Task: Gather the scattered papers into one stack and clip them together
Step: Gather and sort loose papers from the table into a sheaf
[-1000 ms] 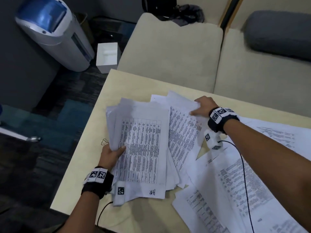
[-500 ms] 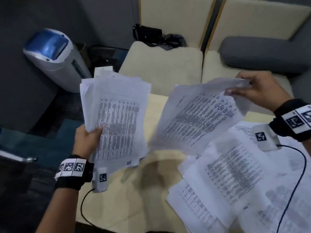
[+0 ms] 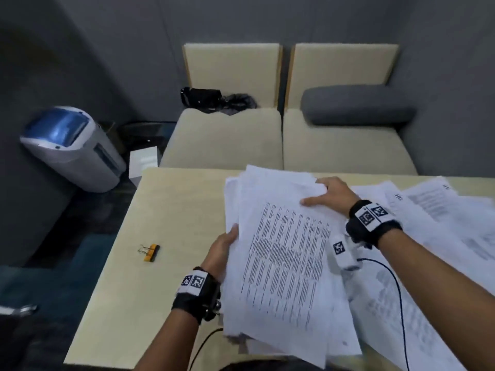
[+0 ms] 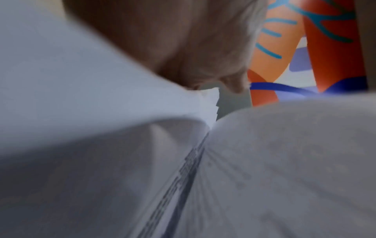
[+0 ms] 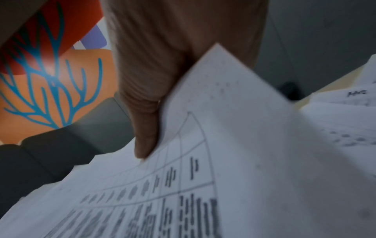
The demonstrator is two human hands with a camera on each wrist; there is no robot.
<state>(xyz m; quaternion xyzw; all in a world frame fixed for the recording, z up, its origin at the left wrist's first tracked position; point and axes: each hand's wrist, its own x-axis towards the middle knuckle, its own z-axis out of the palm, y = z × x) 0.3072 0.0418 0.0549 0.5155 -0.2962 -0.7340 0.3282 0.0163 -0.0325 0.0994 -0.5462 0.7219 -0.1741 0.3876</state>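
Note:
A thick stack of printed papers [image 3: 284, 258] is held above the table's right half. My left hand [image 3: 223, 247] grips its left edge, the fingers hidden under the sheets. At the far right corner my right hand [image 3: 328, 195] pinches the top sheets [image 5: 234, 145], thumb [image 5: 146, 128] lying on top. More loose papers [image 3: 428, 236] lie spread on the table to the right. An orange binder clip [image 3: 150, 252] lies alone on the bare wood at the left. The left wrist view shows only blurred sheet edges [image 4: 193, 161] close up.
The light wooden table [image 3: 171, 210] has bare surface on its left half. Beyond it stands a beige sofa [image 3: 281, 140] with a grey cushion [image 3: 356, 105] and a black bag [image 3: 203, 97]. A white and blue appliance [image 3: 72, 145] stands on the floor at left.
The sheets that my right hand held apart have been brought onto the stack in my left hand. The stack has moved right and lower over the table, uncovering the binder clip.

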